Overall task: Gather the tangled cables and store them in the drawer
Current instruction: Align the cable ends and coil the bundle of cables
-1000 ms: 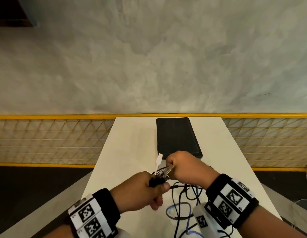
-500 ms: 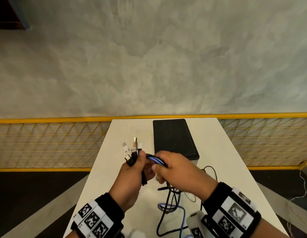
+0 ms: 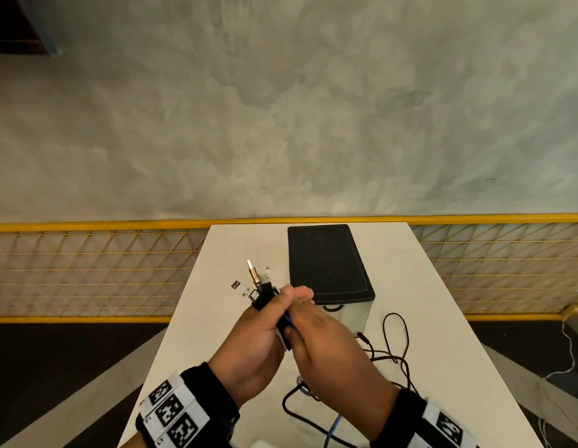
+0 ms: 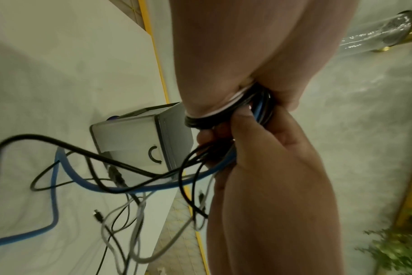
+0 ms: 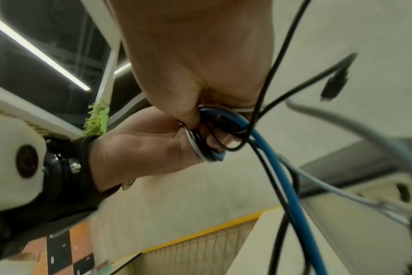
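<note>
My left hand [image 3: 265, 318] grips a bunch of cables [image 3: 260, 291] above the white table [image 3: 436, 305], with several USB plugs sticking up out of the fist. My right hand [image 3: 316, 337] is pressed against it and curls round the same strands just below. In the left wrist view black, white and blue loops [image 4: 214, 115] are squeezed between both hands. The rest of the tangle [image 3: 394, 347] trails down onto the table, among it a thick blue cable [image 5: 280, 173]. The small drawer box [image 3: 328, 263], black-topped with a white front, stands shut behind my hands.
A yellow mesh fence [image 3: 87, 270] runs behind the table under a grey wall. Loose black, grey and blue strands [image 4: 87, 178] lie in front of the drawer's ring handle [image 4: 154, 154]. The table's edges drop off close on both sides.
Both hands have risen from near the tabletop. The left hand has turned upright so the plugs point up, and the right hand has slid down along the bunch.
</note>
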